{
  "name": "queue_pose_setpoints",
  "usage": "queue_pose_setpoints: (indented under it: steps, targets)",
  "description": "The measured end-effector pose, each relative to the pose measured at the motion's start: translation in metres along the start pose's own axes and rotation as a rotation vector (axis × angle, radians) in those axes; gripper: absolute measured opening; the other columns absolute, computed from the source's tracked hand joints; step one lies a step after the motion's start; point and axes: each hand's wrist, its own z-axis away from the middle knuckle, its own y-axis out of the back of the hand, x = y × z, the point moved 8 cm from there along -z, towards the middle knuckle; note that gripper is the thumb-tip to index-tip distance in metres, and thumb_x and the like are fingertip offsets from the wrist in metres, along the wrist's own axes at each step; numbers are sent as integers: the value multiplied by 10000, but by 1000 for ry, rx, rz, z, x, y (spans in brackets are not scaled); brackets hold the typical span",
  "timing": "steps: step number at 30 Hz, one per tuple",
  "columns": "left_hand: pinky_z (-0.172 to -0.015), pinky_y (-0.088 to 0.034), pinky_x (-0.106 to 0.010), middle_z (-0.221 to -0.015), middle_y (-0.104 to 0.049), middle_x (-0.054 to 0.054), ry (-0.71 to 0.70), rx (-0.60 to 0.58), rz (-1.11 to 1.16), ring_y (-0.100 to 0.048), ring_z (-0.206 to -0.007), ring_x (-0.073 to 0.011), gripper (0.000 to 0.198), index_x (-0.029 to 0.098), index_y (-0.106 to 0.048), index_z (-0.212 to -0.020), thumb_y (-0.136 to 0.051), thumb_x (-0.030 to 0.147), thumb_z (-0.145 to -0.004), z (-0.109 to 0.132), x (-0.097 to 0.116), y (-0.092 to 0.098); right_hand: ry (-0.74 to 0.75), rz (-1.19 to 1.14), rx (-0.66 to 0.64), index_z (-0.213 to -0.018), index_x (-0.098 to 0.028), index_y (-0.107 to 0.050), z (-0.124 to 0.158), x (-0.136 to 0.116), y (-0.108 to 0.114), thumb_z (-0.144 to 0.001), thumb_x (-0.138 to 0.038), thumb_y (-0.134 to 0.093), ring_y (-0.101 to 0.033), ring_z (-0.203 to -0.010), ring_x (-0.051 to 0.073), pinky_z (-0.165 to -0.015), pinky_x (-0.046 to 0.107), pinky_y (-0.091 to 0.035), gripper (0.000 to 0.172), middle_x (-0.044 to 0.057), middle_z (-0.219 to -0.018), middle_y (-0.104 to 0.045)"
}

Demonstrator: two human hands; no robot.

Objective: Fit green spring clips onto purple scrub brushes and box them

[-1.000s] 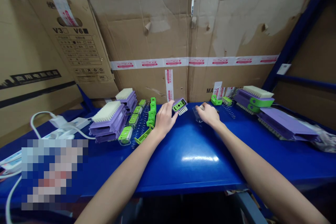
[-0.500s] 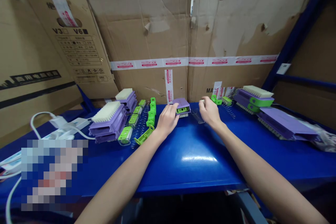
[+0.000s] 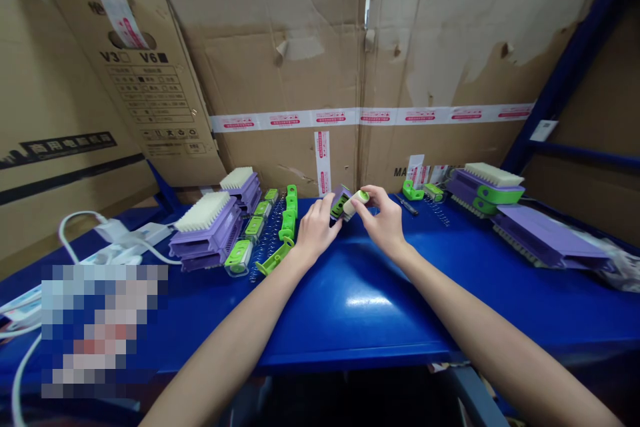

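Note:
My left hand [image 3: 315,230] grips a small purple brush body [image 3: 340,201] with a green insert, tilted up on its edge above the blue table [image 3: 370,307]. My right hand [image 3: 383,219] pinches a small green and clear part [image 3: 357,201] and holds it right against the brush body. Both hands meet near the table's far middle.
Purple brushes with white bristles [image 3: 210,230] are stacked at the left, beside rows of green parts [image 3: 287,220] and springs [image 3: 267,240]. More purple brushes [image 3: 487,187] and flat purple pieces [image 3: 545,237] lie at the right. Cardboard boxes [image 3: 320,67] wall the back. White cables [image 3: 90,240] lie far left.
The left hand turned the purple brush body up on edge. The right hand left the table surface, picked up a green and clear part and brought it left to the brush body.

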Motion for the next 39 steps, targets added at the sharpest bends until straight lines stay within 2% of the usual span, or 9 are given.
queue_pose_setpoints:
  steps: [7,13,17,21,25,29,33,36,39]
  targets:
    - [-845,-516,-363,-1146,-615,-91,89,-38,199,-631,-1008,-245,522,216,-401,-1265,-611,210,-786,0,-4,-7,264,322,-150,-977,-238,-629,3,-10,-24,-840,-406,-586,-568,-964,248,-914,404,-377,220,81,-983,-664]
    - [-784,-518,-318,-1035,-669,-39,169,-70,331,-656,-945,-229,440,241,-489,-1130,-603,112,-725,-1,-10,-14,427,514,-241,-971,-219,-633,7,-15,-44,-860,-330,-576,-530,-1068,256,-942,426,-318,167,91,-1054,-669]
    - [-677,-498,-281,-890,-694,-20,252,-91,354,-674,-867,-242,299,237,-547,-975,-588,94,-715,2,-13,-19,493,607,-262,-947,-215,-639,10,-15,-52,-844,-323,-600,-478,-1147,274,-962,433,-294,155,89,-1183,-630]
    - [-655,-486,-278,-858,-703,-31,351,-83,366,-676,-825,-243,286,216,-569,-933,-600,77,-685,4,-22,-22,529,645,-272,-1011,-215,-639,12,-15,-54,-871,-363,-550,-462,-1156,270,-976,418,-296,222,91,-1231,-593]
    - [-704,-492,-290,-852,-707,-36,427,-63,430,-668,-801,-220,206,183,-602,-867,-672,155,-674,4,-34,-24,462,638,-259,-1186,-195,-559,9,-14,-44,-913,-372,-437,-451,-1150,265,-958,410,-322,348,116,-1259,-554]
    - [-723,-490,-293,-836,-707,-31,506,-65,493,-660,-792,-207,238,160,-630,-819,-754,197,-618,6,-43,-28,229,752,-192,-981,-156,-596,3,-4,-21,-864,-230,-418,-483,-989,287,-819,398,-385,226,154,-1035,-596]
    - [-704,-484,-290,-800,-701,-32,557,-57,522,-651,-764,-200,226,149,-637,-786,-768,192,-606,8,-50,-32,12,922,-382,-867,-183,-584,6,19,-18,-806,-178,-477,-516,-873,289,-698,380,-390,124,156,-898,-609]
    - [-697,-487,-285,-767,-694,-28,596,-47,566,-647,-744,-191,220,145,-634,-758,-772,188,-592,10,-55,-35,-14,1050,-541,-865,-157,-604,11,30,-23,-778,-122,-495,-528,-937,321,-728,401,-380,143,183,-909,-628]
    - [-714,-501,-279,-728,-687,-22,664,-14,683,-652,-748,-187,247,142,-634,-721,-799,184,-543,12,-61,-40,-16,1185,-567,-895,-122,-628,9,34,-17,-761,-95,-478,-533,-991,339,-768,420,-378,204,192,-952,-646]
